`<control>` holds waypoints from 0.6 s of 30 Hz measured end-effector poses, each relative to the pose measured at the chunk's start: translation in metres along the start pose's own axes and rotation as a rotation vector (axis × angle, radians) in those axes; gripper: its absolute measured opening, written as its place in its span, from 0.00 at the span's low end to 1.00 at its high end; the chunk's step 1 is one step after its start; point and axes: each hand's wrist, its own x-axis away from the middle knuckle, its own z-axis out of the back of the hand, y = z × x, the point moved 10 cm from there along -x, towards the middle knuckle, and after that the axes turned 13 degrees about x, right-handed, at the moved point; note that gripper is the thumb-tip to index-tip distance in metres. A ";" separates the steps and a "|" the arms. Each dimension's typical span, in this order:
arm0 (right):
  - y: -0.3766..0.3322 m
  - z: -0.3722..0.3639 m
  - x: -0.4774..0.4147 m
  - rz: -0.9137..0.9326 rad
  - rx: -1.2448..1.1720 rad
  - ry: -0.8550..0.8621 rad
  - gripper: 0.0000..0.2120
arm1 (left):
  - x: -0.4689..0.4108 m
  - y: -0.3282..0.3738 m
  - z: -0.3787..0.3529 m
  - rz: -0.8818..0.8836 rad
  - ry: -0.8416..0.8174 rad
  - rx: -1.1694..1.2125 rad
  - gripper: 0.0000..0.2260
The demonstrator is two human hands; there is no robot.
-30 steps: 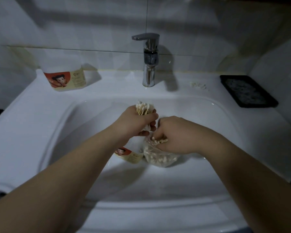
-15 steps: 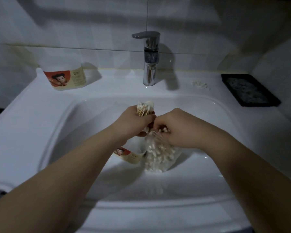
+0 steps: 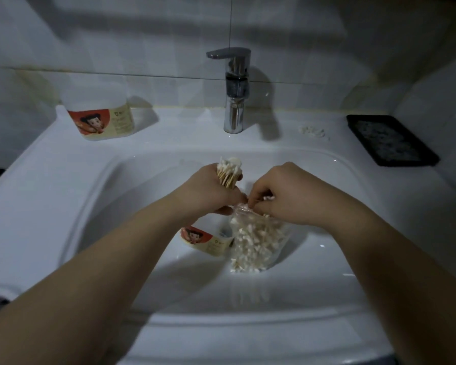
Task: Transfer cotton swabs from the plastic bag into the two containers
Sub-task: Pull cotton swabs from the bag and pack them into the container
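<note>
Container (image 3: 208, 242), bag (image 3: 258, 243) in basin (image 3: 95, 206); faucet (image 3: 234, 101) behind.

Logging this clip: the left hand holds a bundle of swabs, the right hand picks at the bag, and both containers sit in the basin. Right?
Not quite. The head view shows only one container in the basin, beside the bag; the second container stands on the ledge left of the tap. The left hand and right hand are as you say.
</note>
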 end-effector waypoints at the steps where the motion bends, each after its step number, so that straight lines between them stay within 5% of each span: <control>1: 0.003 0.005 0.000 -0.018 -0.020 0.035 0.07 | 0.000 0.000 -0.002 0.006 -0.028 0.007 0.19; 10: 0.021 0.034 0.003 -0.122 -0.300 0.300 0.06 | 0.002 0.004 -0.005 -0.050 -0.025 -0.181 0.21; 14: 0.019 0.017 0.000 -0.114 -0.189 0.134 0.07 | 0.002 0.007 0.000 -0.078 0.029 -0.229 0.15; 18: 0.025 0.020 -0.001 -0.144 -0.272 0.171 0.07 | 0.001 0.011 0.012 -0.109 0.137 -0.115 0.06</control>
